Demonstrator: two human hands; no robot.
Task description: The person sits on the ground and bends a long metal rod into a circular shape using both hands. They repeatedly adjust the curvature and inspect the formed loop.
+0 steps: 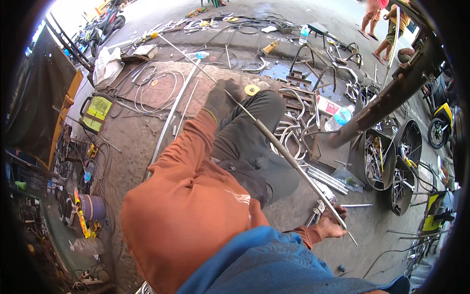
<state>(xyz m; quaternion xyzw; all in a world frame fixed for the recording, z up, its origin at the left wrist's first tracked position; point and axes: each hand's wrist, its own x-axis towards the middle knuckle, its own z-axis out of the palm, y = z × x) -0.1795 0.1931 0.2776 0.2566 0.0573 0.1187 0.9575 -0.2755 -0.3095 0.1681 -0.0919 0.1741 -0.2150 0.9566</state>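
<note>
In the head view, a long metal rod [186,56], thin, straight and pale, runs through or into a thicker tube [298,169] with a dull grey-brown, scuffed surface. The two share one long axis, a slanting line from far left to near right: the rod's slender tip points far left over the ground, and a short thin end sticks out of the tube at near right. Together they lie across the person's lap, above dark, creased trousers [254,144].

The left hand [221,100], which looks covered in dark, matte cloth with a yellow edge, has its fingers wrapped round the rod near the knee. The right hand [330,224], bare, sits under the near end of the tube, its fingers partly curled beside it; how firmly they press I cannot tell.

Just right of the knee, bent tubes [293,142] curve in shiny, smooth bows. Short, straight, silvery tubes [327,180] lie on rough grey concrete [364,223]. A flat yellow disc [252,90] is beside the left hand. Farther right, round dark bins [363,164] hold jumbled metal scraps.
</note>
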